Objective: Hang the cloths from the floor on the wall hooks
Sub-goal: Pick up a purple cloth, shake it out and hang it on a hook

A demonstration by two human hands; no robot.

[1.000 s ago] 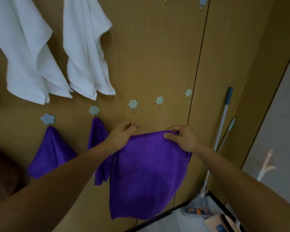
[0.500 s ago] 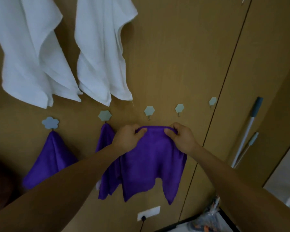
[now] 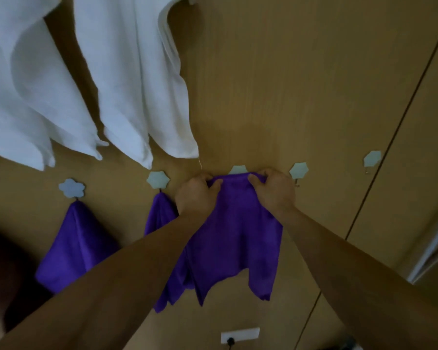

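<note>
Against the brown wooden wall panel, your left hand and right hand pinch the purple microfibre cloth's top edge (bunched between them), holding it at the pale flower-shaped hook to catch there.

My left hand and right hand are bare; my left forearm and right forearm run bare to the frame's lower corners
</note>
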